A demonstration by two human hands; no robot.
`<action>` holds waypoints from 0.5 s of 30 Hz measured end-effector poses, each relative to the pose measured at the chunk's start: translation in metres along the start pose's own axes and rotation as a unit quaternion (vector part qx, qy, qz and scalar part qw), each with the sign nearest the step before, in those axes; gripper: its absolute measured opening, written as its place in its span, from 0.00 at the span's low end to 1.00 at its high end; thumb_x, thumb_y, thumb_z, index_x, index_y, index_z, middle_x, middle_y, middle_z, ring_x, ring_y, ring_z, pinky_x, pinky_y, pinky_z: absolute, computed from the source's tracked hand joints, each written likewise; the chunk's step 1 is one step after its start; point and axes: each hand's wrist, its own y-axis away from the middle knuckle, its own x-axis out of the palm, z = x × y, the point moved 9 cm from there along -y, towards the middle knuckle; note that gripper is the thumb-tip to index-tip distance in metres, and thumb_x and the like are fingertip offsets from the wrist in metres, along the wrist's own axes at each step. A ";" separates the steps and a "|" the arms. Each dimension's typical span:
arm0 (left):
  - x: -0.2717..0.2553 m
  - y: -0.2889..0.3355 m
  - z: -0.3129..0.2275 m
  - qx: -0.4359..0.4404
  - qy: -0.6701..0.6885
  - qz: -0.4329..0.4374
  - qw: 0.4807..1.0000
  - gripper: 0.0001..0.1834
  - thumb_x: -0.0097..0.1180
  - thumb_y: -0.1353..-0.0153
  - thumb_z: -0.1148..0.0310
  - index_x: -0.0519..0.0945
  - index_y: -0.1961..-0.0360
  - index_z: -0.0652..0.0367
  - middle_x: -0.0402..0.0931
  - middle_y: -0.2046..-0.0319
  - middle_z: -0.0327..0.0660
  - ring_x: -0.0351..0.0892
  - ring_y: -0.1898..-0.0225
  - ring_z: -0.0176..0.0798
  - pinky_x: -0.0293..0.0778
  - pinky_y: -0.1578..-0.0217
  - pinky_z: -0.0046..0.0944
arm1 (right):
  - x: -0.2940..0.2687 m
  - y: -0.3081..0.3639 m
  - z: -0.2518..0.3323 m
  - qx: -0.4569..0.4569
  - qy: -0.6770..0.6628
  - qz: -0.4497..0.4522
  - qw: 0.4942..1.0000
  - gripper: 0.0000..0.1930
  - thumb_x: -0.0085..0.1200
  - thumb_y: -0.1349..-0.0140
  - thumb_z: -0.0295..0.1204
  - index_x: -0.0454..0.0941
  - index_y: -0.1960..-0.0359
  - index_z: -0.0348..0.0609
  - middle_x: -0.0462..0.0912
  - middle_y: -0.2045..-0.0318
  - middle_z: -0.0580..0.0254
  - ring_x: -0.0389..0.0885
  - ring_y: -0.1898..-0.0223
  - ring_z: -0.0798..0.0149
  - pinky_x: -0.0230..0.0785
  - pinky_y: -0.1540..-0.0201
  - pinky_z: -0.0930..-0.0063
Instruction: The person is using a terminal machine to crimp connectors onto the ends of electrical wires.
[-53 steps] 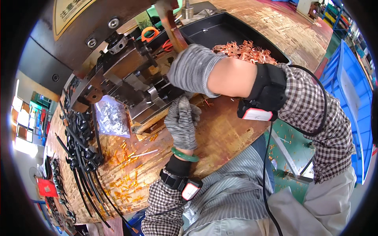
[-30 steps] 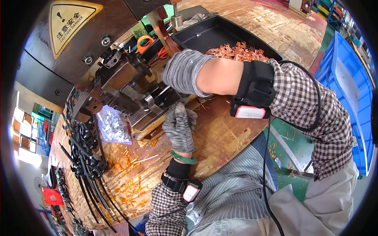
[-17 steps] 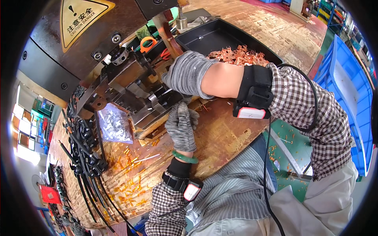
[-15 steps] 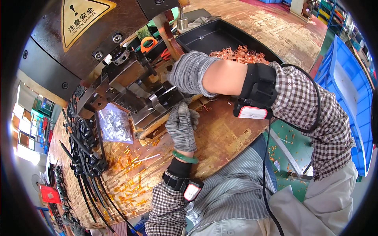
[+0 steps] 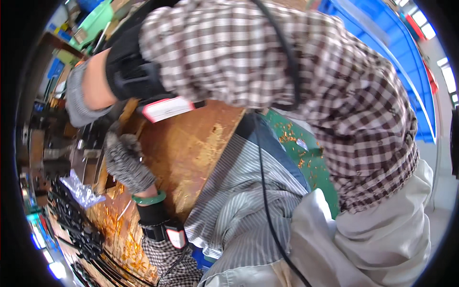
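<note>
My left hand (image 5: pixel 126 162), in a grey knit glove with a green bangle (image 5: pixel 149 197) at the wrist, is at the near edge of the metal press fixture (image 5: pixel 86 155). Its fingers are curled together; whatever may be between them is too small to make out. My right hand (image 5: pixel 80 98), gloved the same way, reaches over the fixture from the far side. Only the back of that glove shows, and its fingers are hidden. Beside the fixture lies a clear plastic bag (image 5: pixel 82 189) of small parts.
Black cables with connectors (image 5: pixel 71 215) lie along the bench's left side. Orange-copper scraps (image 5: pixel 124 234) are scattered on the wooden bench (image 5: pixel 172 148) and the green floor (image 5: pixel 306 165). A blue crate (image 5: pixel 397 52) stands at the right. A thin cable (image 5: pixel 265 191) hangs over my lap.
The view has swung to the right, so the press and bench now sit at the far left. My right arm fills more of the picture and hides the tray of copper pieces.
</note>
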 end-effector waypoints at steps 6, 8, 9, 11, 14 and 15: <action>-0.001 0.001 0.010 -0.004 -0.023 -0.008 1.000 0.20 0.42 0.38 0.55 0.74 0.55 0.59 0.68 0.80 0.31 0.60 0.81 0.22 0.53 0.82 0.23 | 0.002 0.006 -0.003 0.080 0.040 -0.039 0.995 0.13 0.53 0.52 0.32 0.78 0.62 0.51 0.79 0.62 0.59 0.77 0.61 0.57 0.70 0.62 0.65; -0.005 0.001 0.003 0.051 -0.087 0.009 0.995 0.20 0.41 0.37 0.56 0.73 0.55 0.60 0.67 0.80 0.30 0.59 0.80 0.22 0.53 0.82 0.22 | -0.001 0.004 -0.001 0.091 0.041 -0.047 0.994 0.13 0.53 0.52 0.32 0.78 0.63 0.50 0.79 0.63 0.60 0.77 0.62 0.58 0.70 0.62 0.65; 0.000 0.003 0.009 -0.009 -0.026 0.004 1.000 0.18 0.40 0.37 0.60 0.73 0.55 0.62 0.65 0.79 0.30 0.58 0.80 0.22 0.53 0.82 0.21 | -0.001 0.008 -0.003 0.099 0.042 -0.045 0.993 0.12 0.53 0.52 0.32 0.78 0.63 0.50 0.79 0.63 0.60 0.77 0.62 0.58 0.70 0.62 0.65; 0.006 0.004 0.009 0.005 -0.045 0.012 0.999 0.17 0.40 0.37 0.62 0.73 0.55 0.62 0.66 0.78 0.31 0.59 0.80 0.22 0.54 0.81 0.21 | 0.003 0.014 -0.002 0.108 0.042 -0.040 0.993 0.12 0.53 0.52 0.32 0.79 0.64 0.50 0.79 0.64 0.60 0.78 0.63 0.58 0.70 0.63 0.65; -0.005 -0.002 0.007 0.082 -0.161 0.027 0.983 0.15 0.41 0.38 0.67 0.72 0.54 0.63 0.70 0.72 0.34 0.63 0.76 0.25 0.59 0.78 0.21 | 0.002 0.010 -0.002 0.114 0.037 -0.051 0.991 0.11 0.53 0.52 0.32 0.80 0.66 0.50 0.80 0.66 0.60 0.78 0.63 0.58 0.71 0.63 0.66; -0.003 -0.003 0.004 0.142 -0.244 0.043 0.958 0.14 0.42 0.39 0.71 0.72 0.54 0.64 0.72 0.68 0.37 0.66 0.74 0.27 0.63 0.75 0.22 | 0.003 0.010 -0.003 0.115 0.037 -0.054 0.991 0.11 0.52 0.53 0.32 0.80 0.66 0.49 0.80 0.67 0.60 0.78 0.64 0.58 0.71 0.63 0.66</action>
